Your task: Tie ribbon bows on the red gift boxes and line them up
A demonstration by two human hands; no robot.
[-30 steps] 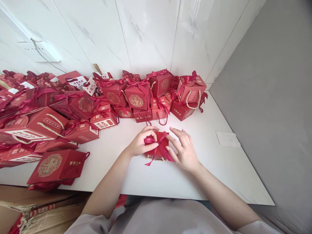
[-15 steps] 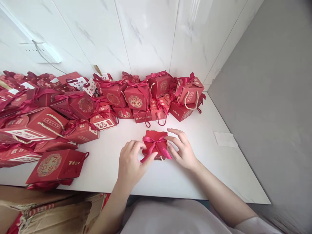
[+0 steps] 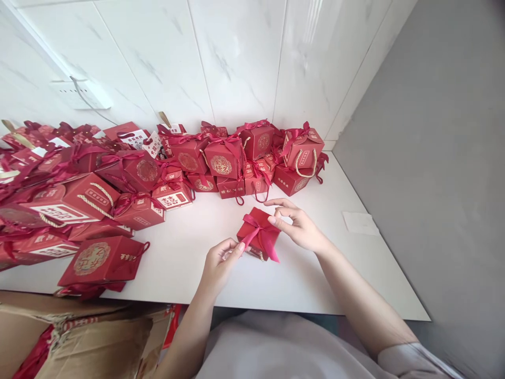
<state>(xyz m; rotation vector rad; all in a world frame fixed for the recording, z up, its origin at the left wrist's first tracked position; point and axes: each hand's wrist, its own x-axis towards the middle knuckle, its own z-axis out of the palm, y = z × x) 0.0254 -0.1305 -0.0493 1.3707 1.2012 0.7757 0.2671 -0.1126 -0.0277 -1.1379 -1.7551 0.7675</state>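
A small red gift box (image 3: 255, 213) stands on the white table, turned at an angle, with a pink-red ribbon bow (image 3: 261, 231) tied across its top. My left hand (image 3: 221, 259) pinches a ribbon tail between thumb and index finger at the box's left side. At the upper right corner of the box, my right hand (image 3: 295, 226) has its thumb and fingers bent around a loop of the bow. A twisted cord handle shows low on the box's front.
Many red boxes (image 3: 136, 169) are stacked along the tiled wall and at the left. One box (image 3: 102, 260) lies near the front edge. A white paper (image 3: 361, 223) is at the right. An open cardboard carton (image 3: 98, 342) sits below left.
The box has turned on the table. My left hand has closed on a ribbon tail and moved slightly down, while the fingers of my right hand have drawn in at the bow.
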